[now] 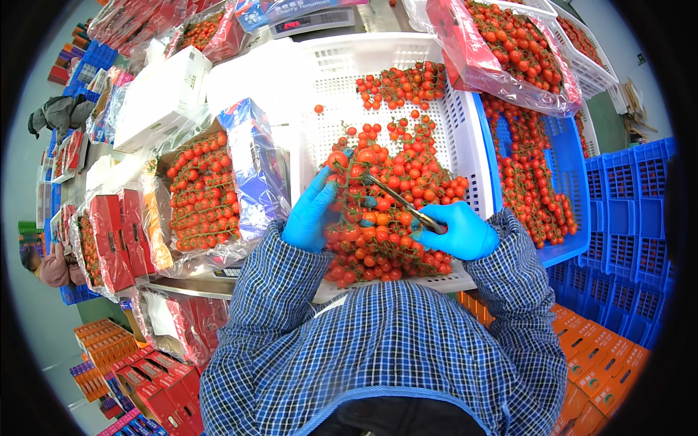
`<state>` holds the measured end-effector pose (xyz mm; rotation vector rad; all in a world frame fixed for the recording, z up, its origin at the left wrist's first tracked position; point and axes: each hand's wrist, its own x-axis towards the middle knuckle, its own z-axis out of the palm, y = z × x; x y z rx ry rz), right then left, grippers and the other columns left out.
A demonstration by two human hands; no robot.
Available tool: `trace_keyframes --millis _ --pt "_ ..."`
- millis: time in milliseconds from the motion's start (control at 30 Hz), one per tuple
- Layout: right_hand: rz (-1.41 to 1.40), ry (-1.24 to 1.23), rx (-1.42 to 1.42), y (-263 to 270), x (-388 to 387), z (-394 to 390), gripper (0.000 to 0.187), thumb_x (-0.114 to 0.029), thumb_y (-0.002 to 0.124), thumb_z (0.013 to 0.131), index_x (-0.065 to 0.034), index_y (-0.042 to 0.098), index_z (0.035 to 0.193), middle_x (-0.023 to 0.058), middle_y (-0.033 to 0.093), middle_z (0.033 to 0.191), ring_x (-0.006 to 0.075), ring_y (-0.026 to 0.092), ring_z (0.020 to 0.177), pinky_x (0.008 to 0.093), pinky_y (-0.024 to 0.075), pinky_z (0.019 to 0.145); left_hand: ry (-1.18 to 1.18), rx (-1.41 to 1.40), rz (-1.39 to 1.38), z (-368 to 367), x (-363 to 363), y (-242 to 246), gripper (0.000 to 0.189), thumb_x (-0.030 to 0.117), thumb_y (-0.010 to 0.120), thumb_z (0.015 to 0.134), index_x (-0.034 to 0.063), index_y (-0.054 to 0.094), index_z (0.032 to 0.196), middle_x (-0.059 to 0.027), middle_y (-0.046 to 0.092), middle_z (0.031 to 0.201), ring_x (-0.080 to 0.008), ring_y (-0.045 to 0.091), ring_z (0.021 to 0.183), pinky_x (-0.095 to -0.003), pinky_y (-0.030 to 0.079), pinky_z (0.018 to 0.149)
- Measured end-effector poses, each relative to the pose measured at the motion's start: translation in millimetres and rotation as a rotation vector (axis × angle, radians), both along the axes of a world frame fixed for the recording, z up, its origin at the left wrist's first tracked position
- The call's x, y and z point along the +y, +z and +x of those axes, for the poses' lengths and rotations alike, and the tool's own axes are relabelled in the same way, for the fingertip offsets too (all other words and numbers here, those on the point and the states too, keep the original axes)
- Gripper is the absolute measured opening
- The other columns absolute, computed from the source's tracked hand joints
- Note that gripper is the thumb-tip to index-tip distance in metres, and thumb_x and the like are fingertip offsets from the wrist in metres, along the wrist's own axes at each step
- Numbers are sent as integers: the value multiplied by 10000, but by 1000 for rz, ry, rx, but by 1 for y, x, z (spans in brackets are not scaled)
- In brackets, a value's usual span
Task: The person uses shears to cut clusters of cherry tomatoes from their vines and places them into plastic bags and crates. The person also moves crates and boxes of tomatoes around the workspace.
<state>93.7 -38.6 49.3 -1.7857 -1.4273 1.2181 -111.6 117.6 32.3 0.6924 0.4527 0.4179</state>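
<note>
My left hand [312, 211], in a blue glove, holds a vine of cherry tomatoes [349, 188] up over the white plastic crate [479, 158]. My right hand [458, 229], gloved too, grips a pair of metal scissors [406, 206]; their tips point up and left at the vine's stem. Whether the blades are apart cannot be made out. Loose vines of cherry tomatoes [422, 174] heap in the crate beneath both hands, and another cluster [403, 86] lies at its far side. A single tomato [318, 109] rests near the left wall.
An open carton of tomato vines [203, 191] stands left of the crate. A blue crate of tomatoes [581, 218] adjoins on the right, below a red carton [463, 60]. A digital scale [313, 23] sits at the back. Stacked blue crates [621, 218] are at far right. Other people work at far left.
</note>
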Motion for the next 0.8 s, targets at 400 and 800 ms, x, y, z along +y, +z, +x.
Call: trace_keyframes --millis 400,800 --pt "-311 135 66 11 11 10 316 -301 626 839 11 599 803 96 589 582 164 626 542 306 495 503 -209 281 842 -15 8 -2 602 40 512 863 60 262 1410 -126 335 1417 -227 310 1309 -351 243 1084" --pt "-114 -333 522 -39 0 13 192 -153 631 845 -14 538 938 57 584 693 112 569 586 252 467 517 18 -61 -198 0 -3 -30 627 471 348 937 78 205 1404 -161 320 1406 -348 407 1229 -560 388 964"
